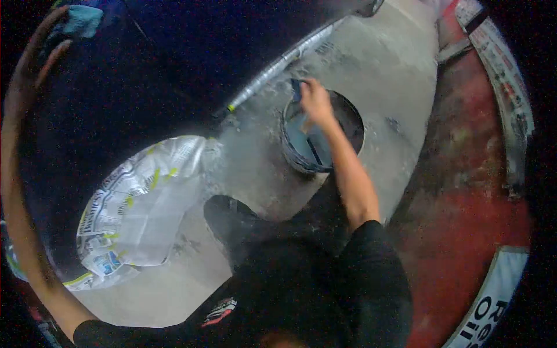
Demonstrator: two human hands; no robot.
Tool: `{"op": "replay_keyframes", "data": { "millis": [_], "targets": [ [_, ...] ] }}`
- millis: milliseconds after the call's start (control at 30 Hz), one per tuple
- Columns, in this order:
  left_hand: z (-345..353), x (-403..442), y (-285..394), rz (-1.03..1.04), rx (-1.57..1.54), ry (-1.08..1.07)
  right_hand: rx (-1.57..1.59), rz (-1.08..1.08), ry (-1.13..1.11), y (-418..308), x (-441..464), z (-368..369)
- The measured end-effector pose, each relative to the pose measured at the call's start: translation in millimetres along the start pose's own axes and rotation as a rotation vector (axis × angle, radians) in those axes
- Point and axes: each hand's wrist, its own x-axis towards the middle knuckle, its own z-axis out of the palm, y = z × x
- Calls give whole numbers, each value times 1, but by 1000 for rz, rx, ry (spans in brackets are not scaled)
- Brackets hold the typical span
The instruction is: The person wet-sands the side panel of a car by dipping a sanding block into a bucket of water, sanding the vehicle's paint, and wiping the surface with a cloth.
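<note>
At the bucket (295, 161)'s far rim, right hand (316, 103) pinches dark block (296, 90), presumably so drips land inside. Bucket stands on grey floor (394, 64), probably for easy reach. Left hand (29, 66), fingers parted, meets blue cloth (82, 22); grip unclear.

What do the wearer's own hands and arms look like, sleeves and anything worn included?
Both the left hand and the right hand are bare, with no gloves visible. The forearms are uncovered below the short black sleeves of a black T-shirt, which bears a small red-and-white emblem.
</note>
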Motion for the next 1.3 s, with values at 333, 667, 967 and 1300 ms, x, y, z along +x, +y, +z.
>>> {"op": "replay_keyframes", "data": {
  "millis": [333, 667, 967, 1300],
  "targets": [
    [2, 31, 5, 340, 262, 133, 142, 529, -173, 248, -26, 46],
    [85, 95, 127, 216, 360, 195, -360, -5, -875, 326, 1, 164],
    [240, -18, 196, 500, 158, -392, -874, -445, -1175, 293, -28, 168],
    [90, 92, 93, 156, 275, -275, -756, -306, -1137, 399, -28, 208]
  ]
}}
